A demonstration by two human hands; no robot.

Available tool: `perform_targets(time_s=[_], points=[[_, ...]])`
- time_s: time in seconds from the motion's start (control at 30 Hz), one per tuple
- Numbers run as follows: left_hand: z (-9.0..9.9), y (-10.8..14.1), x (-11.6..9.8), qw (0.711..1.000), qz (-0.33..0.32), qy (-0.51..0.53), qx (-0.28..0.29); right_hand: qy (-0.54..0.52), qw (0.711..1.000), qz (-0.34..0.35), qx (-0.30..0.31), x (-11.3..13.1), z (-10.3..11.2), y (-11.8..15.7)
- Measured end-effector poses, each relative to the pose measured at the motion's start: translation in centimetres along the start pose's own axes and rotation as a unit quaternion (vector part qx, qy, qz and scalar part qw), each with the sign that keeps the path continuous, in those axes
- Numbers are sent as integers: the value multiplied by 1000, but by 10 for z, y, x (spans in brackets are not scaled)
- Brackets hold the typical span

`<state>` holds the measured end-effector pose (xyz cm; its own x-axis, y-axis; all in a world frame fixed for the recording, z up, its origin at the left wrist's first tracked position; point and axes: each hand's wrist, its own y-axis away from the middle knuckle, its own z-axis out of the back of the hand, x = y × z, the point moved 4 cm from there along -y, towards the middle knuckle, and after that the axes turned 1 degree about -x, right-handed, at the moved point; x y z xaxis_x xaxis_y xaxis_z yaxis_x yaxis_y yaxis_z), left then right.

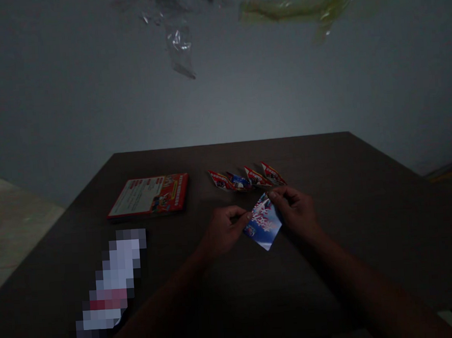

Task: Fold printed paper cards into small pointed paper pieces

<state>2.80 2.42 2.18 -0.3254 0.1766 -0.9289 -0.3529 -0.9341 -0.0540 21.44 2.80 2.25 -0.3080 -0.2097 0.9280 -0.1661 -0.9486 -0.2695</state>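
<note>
A blue printed sheet of paper (267, 230) with a white and pink pattern is held at a slant above the table, one corner pointing towards me. My left hand (225, 230) pinches its left edge between thumb and fingers. At the upper right edge, my right hand (295, 208) grips it the same way. Just beyond my hands stands a row of several folded paper pieces (255, 177), mostly red, one of them blue. My fingers hide part of the sheet's edges.
On the dark table (367, 231), a flat red and white printed packet or book (147, 197) lies at the left. Nearer to me is a long pixelated object (112, 283). Behind the table rises a pale wall (282, 94) with tape (285, 10) stuck to it.
</note>
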Motion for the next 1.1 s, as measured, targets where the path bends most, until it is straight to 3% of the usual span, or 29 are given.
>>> perform_targets(time_s=[1.1], points=[[2,0,3,1000,-5,-10,-14,-47,999,-17,-13,-7,1,-1]])
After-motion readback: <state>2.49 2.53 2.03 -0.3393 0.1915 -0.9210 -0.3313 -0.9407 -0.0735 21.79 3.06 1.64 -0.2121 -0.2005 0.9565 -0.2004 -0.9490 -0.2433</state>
